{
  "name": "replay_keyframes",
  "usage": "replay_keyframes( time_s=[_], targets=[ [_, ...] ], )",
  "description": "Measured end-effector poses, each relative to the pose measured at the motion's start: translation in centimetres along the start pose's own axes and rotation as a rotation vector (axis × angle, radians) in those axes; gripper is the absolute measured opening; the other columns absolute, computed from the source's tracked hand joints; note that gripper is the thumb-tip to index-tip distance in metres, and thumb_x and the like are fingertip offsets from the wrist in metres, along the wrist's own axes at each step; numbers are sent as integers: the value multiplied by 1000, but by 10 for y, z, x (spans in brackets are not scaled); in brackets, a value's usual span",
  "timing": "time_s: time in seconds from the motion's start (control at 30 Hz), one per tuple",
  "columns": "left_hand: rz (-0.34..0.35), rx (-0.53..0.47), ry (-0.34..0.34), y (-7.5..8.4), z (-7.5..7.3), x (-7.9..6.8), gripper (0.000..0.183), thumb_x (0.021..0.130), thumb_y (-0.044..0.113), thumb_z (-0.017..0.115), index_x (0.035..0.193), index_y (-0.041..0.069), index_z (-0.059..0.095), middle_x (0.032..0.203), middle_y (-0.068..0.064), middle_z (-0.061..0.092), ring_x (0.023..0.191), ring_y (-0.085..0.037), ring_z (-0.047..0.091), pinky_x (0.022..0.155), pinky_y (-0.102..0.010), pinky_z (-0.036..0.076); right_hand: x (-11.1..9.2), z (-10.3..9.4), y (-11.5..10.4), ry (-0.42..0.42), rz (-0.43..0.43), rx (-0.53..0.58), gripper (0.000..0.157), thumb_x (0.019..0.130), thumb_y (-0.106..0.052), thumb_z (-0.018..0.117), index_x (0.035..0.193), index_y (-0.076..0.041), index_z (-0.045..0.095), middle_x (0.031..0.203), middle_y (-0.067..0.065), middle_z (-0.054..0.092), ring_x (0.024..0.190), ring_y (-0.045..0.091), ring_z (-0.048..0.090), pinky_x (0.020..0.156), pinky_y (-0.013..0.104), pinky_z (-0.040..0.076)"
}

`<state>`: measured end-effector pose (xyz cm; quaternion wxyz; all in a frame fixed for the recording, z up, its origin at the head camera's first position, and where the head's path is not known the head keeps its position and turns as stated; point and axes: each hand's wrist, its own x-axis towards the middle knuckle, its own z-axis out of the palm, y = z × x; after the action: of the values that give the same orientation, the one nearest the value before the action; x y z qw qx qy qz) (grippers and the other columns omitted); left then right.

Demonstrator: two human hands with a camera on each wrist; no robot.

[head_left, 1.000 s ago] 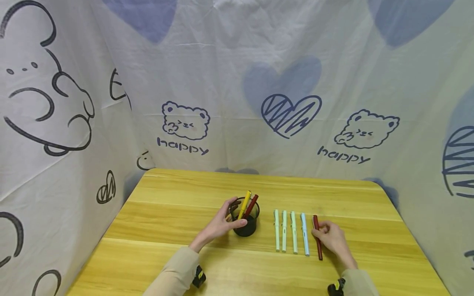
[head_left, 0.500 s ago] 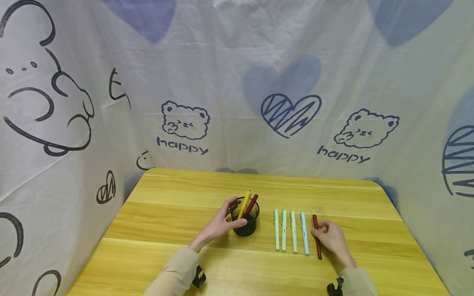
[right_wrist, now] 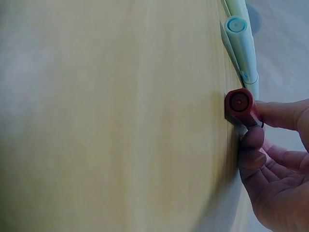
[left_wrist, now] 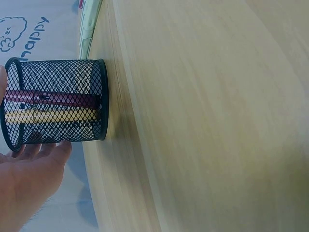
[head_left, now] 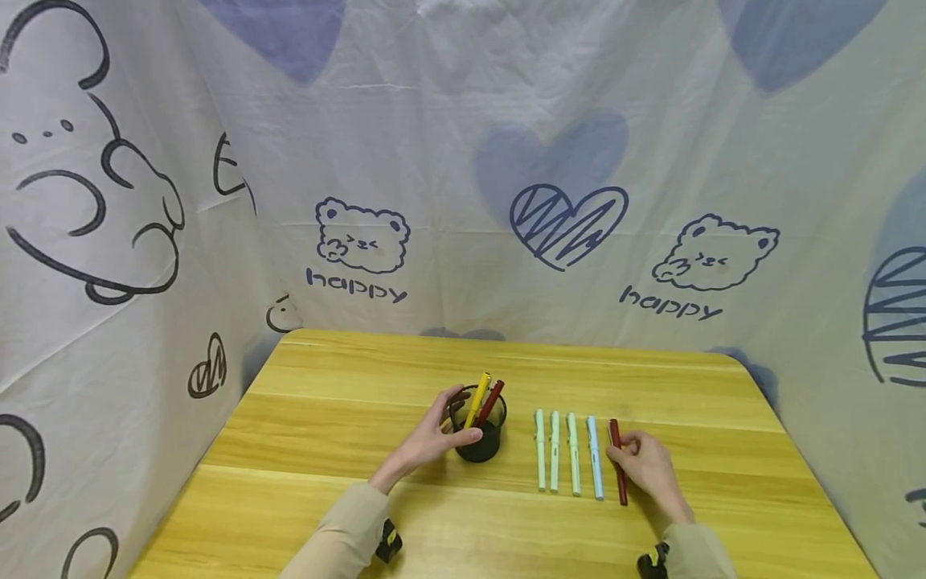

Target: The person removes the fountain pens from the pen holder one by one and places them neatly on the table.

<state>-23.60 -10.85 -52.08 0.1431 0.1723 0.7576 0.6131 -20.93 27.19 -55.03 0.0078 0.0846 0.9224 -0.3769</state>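
My left hand point(head_left: 427, 438) holds a black mesh pen holder point(head_left: 479, 450) round its left side, thumb across the front. A yellow pen point(head_left: 477, 400) and a dark red pen point(head_left: 491, 404) lean inside it, seen through the mesh in the left wrist view. On the right, my right hand point(head_left: 649, 465) pinches another dark red pen point(head_left: 622, 484) between thumb and fingers. That pen lies at the right end of a row, next to a light blue pen point(head_left: 596, 462). The right wrist view shows the red pen's round end point(right_wrist: 239, 101) close at the wood surface.
Left of the blue pen lie three pale green pens point(head_left: 555, 454), side by side between it and the holder. They all rest on a wooden table point(head_left: 347, 378). A printed white curtain point(head_left: 448, 265) hangs behind the table and along its sides.
The right hand and its red pen have shifted very slightly toward the back left. The left hand and the pen holder stay where they were.
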Motion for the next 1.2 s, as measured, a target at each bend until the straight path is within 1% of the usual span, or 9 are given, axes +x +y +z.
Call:
replay_keyframes(
  time_s=[0.3, 0.53, 0.7, 0.87, 1.03, 1.2],
  targets=[
    [-5, 5, 3, 0, 0, 0, 92, 93, 29, 74, 161, 9, 15, 165, -16, 27, 155, -42, 20, 125, -62, 21, 0, -1, -2, -11, 9, 8, 38, 93, -20, 68, 114, 12, 62, 84, 15, 65, 69, 18, 58, 57, 28, 47],
    [-4, 6, 6, 1, 1, 0, 92, 93, 27, 74, 161, 7, 14, 165, -16, 27, 155, -42, 20, 125, -61, 21, 0, 0, -2, 0, 1, -13, 37, 93, -20, 69, 113, 11, 63, 82, 14, 64, 68, 18, 57, 57, 28, 46],
    [-4, 5, 8, -1, 1, 1, 91, 93, 27, 74, 161, 9, 16, 165, -15, 27, 155, -41, 20, 125, -60, 22, -1, 0, -2, 4, -6, -16, 37, 93, -20, 68, 113, 11, 64, 82, 14, 63, 68, 19, 56, 57, 28, 45],
    [-5, -1, 9, -1, 1, 1, 89, 93, 26, 74, 161, 12, 18, 165, -14, 28, 155, -41, 21, 125, -59, 22, -2, 0, -3, 4, -5, 1, 37, 93, -19, 68, 113, 11, 64, 82, 14, 64, 68, 19, 56, 57, 28, 45],
    [-3, -11, 14, 0, 1, 0, 89, 92, 26, 75, 160, 12, 19, 165, -15, 28, 155, -41, 21, 125, -59, 22, -3, 0, -4, -4, 1, 22, 38, 94, -20, 67, 116, 12, 62, 82, 13, 63, 68, 18, 56, 57, 28, 46],
    [-5, -10, 12, 0, 1, 0, 89, 92, 26, 75, 160, 12, 19, 165, -15, 27, 155, -41, 20, 125, -59, 22, -4, 0, -4, 6, -8, 37, 39, 95, -20, 68, 117, 11, 62, 80, 11, 61, 65, 17, 54, 55, 27, 45]
  ],
)
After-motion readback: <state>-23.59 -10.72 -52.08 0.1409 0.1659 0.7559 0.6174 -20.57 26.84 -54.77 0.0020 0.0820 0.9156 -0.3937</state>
